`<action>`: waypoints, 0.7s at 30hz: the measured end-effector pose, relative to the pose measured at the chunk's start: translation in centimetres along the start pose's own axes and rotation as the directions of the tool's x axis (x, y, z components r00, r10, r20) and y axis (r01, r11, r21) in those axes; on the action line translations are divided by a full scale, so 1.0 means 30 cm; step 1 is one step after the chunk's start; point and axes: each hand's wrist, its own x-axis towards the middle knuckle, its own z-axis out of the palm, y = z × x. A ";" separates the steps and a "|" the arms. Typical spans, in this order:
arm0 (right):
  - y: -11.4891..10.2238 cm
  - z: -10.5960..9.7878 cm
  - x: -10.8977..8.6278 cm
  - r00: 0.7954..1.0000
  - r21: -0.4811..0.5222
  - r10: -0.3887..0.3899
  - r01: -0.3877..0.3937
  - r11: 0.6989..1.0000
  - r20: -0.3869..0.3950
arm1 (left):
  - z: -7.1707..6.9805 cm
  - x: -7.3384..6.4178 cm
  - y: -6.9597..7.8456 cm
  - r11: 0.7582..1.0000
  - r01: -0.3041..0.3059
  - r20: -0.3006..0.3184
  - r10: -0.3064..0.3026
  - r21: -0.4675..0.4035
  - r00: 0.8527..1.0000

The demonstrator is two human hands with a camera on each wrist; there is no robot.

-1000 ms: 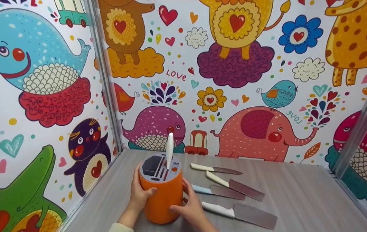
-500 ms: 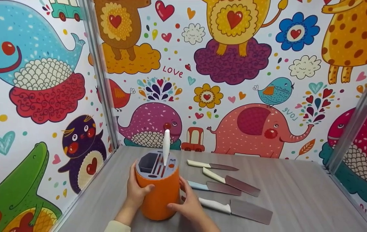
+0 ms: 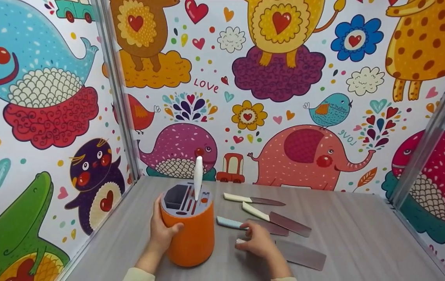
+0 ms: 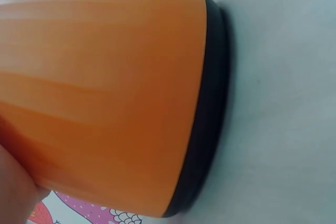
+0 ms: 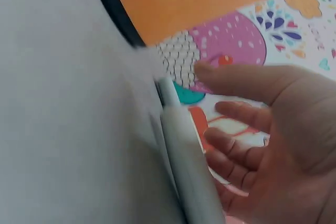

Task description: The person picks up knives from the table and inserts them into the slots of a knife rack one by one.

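Knives, four pale-handled steel ones, are still lying on the grey table; one white-handled knife is already standing in the orange cylindrical knife block the left hand is clasping. The right hand, loosely bent and empty, is hovering by the white-handled cleaver.

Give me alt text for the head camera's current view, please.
A person's left hand holds an orange knife block with a white handle standing up from its top; the right hand is poised over the handle of a large cleaver. Four knives, that cleaver included, lie on a gray table before a cartoon-animal wall.
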 end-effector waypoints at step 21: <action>0.060 -0.076 -0.045 0.996 -0.153 0.081 -0.077 0.985 0.024 | -0.004 -0.003 -0.010 0.998 -0.051 -0.015 0.051 -0.021 0.999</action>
